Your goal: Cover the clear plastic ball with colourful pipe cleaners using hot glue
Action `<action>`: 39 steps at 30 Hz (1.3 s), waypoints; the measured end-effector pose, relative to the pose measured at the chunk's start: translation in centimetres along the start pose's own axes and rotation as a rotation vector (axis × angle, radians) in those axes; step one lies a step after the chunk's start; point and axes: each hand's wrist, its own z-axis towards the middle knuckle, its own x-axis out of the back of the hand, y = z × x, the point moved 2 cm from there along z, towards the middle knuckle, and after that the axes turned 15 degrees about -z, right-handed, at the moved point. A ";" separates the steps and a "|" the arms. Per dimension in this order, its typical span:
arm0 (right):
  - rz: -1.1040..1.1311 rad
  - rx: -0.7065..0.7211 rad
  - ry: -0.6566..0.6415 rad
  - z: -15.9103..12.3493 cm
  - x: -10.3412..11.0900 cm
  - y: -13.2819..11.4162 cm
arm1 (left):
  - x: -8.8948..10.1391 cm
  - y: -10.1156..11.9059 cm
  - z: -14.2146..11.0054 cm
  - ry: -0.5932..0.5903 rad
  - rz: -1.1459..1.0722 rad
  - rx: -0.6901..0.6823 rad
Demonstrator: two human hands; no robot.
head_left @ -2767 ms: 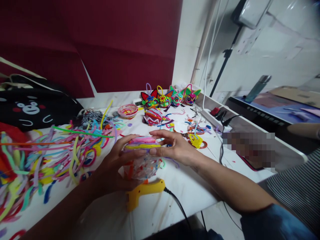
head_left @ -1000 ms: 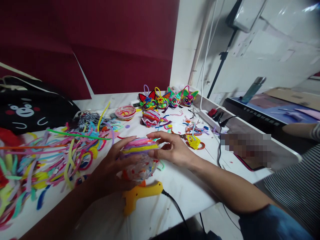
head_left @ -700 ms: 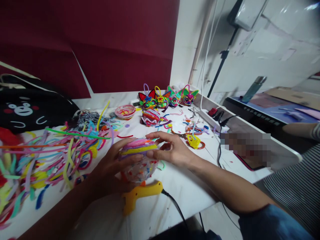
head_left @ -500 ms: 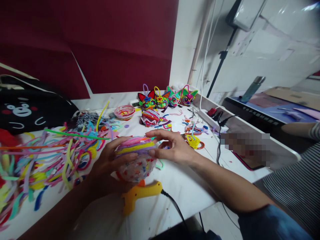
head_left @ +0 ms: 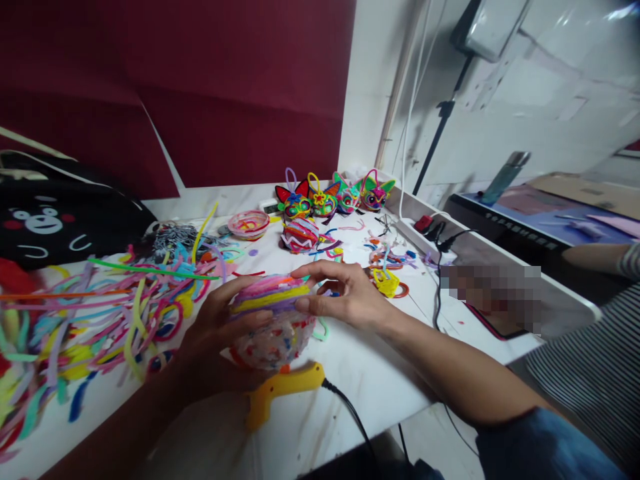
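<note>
My left hand (head_left: pixel 220 340) cups a clear plastic ball (head_left: pixel 273 337) flecked with colour, thumb and fingers wrapped round its left side. Pink, yellow and purple pipe cleaners (head_left: pixel 273 293) lie coiled over the ball's top. My right hand (head_left: pixel 345 297) presses on the right end of that coil, index finger over the top and thumb against the yellow strand. Just below the ball lies a yellow glue gun (head_left: pixel 283 393) on the white table (head_left: pixel 360 373), its black cord trailing off the front edge.
A big heap of loose pipe cleaners (head_left: pixel 100 313) covers the table's left. Several finished cat-face ornaments (head_left: pixel 335 197) stand at the back, with a small bowl (head_left: pixel 249 223) nearby. A black bear bag (head_left: pixel 55 223) sits far left. Another person's striped sleeve (head_left: pixel 595 373) is on the right.
Both hands stay on the ball and have shifted slightly left and down with it. The right fingers slide along the coil. The view has drifted a little.
</note>
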 end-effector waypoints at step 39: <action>-0.216 0.510 0.246 -0.7 0.1 -1.1 | -0.3 -0.7 0.4 0.079 0.018 -0.118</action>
